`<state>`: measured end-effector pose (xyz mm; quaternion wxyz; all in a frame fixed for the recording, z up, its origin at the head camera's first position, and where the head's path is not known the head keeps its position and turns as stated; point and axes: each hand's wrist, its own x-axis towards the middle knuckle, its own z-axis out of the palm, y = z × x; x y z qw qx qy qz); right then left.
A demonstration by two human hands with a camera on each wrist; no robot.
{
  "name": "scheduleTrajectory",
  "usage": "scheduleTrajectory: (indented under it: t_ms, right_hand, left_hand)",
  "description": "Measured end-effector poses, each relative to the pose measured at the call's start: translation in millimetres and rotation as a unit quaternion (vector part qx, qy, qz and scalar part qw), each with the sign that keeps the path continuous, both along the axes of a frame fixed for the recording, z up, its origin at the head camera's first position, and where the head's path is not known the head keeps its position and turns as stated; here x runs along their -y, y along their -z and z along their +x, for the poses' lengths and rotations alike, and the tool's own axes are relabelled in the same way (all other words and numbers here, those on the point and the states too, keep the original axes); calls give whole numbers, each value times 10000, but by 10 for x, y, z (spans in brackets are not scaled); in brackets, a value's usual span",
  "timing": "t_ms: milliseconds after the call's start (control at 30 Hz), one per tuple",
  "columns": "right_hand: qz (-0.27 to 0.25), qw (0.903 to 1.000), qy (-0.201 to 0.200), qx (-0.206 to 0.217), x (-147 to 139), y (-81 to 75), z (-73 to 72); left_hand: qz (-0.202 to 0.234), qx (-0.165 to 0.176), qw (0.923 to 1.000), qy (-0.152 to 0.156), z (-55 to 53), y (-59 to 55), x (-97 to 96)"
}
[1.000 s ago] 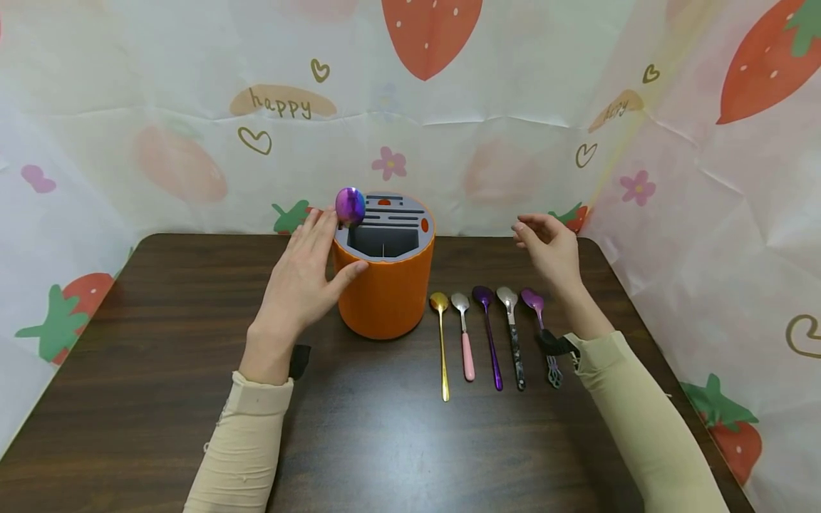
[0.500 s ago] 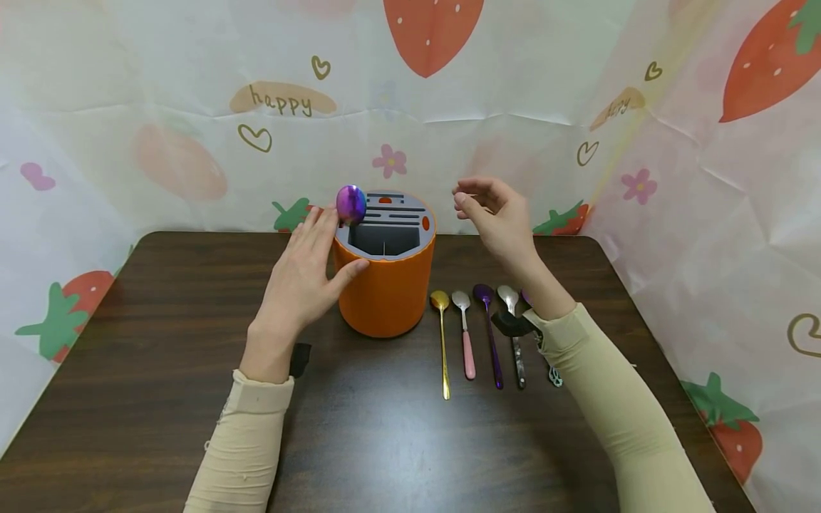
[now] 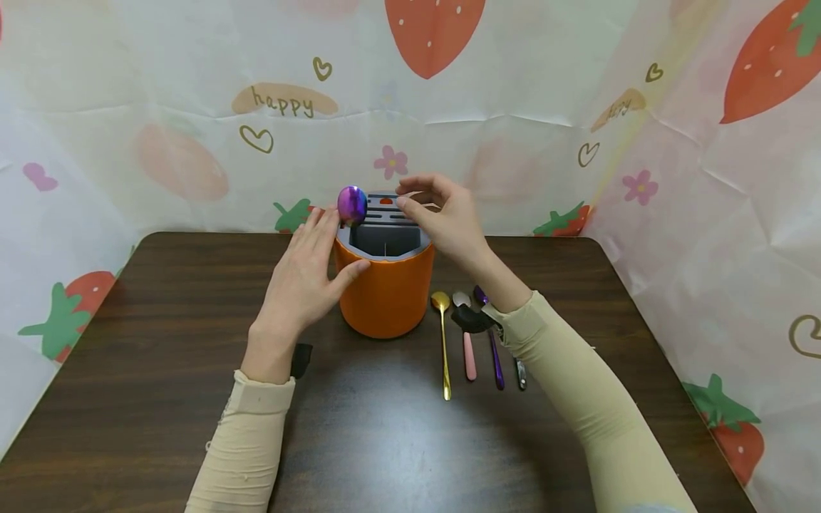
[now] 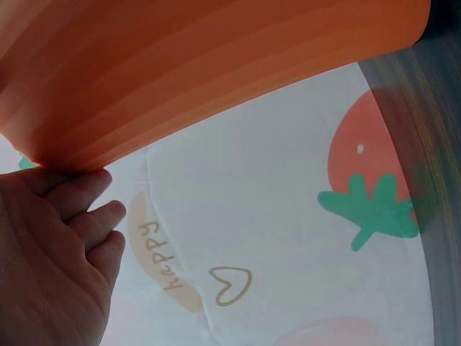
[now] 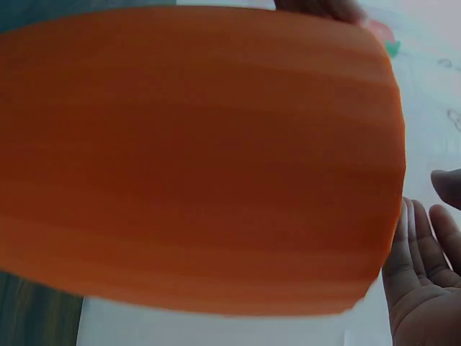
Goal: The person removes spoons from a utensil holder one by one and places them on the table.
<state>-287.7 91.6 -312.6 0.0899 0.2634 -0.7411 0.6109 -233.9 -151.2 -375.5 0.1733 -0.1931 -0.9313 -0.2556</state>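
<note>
My left hand (image 3: 295, 285) lies along the left side of an orange cylindrical holder (image 3: 383, 303), fingers straight and thumb on its front. In the left wrist view, the fingertips of that hand (image 4: 65, 252) touch the orange wall (image 4: 216, 58). A spoon with a shiny purple-blue bowl (image 3: 352, 205) stands bowl-up in the slotted grey top (image 3: 383, 226), near the left fingertips. My right hand (image 3: 445, 217) is at the holder's right rim, fingers loosely bent. In the right wrist view, its fingers (image 5: 418, 238) meet the holder's edge, thumb apart; nothing shows in its grasp.
On the dark wooden table (image 3: 160, 342), right of the holder, lie a gold spoon (image 3: 442, 342), a pink-handled spoon (image 3: 470, 356), a purple spoon (image 3: 496, 363) and a dark-handled spoon (image 3: 521, 374). My right forearm partly covers this row. A strawberry-print cloth (image 3: 288, 35) hangs behind.
My right hand has moved left from above the spoons to the holder's rim. Its arm now hides the rightmost spoon. The left hand, holder and standing spoon have stayed put.
</note>
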Motion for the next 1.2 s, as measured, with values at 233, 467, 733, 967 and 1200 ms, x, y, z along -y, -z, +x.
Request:
scheduleTrajectory:
  t_ms: [233,467,733,967,1200]
  right_hand:
    - [326,9995,19,42,201,15,-31]
    - [646,9977,120,192,351,-14,-31]
    - [849,9958,58,327,469,-65,-46]
    - [877,9956,57,319,516,-43,-71]
    - [853,9958,67,335,526,-52,-68]
  left_hand:
    - [26,-45,10000,46,-9,11,14]
    - [37,-59,10000,51,-5,11,21]
    - [27,-145,9999,55,-15,21,25]
    - [52,-170,9998,85,-13,28,13]
    - [10,-170,9998,72,-19,20,11]
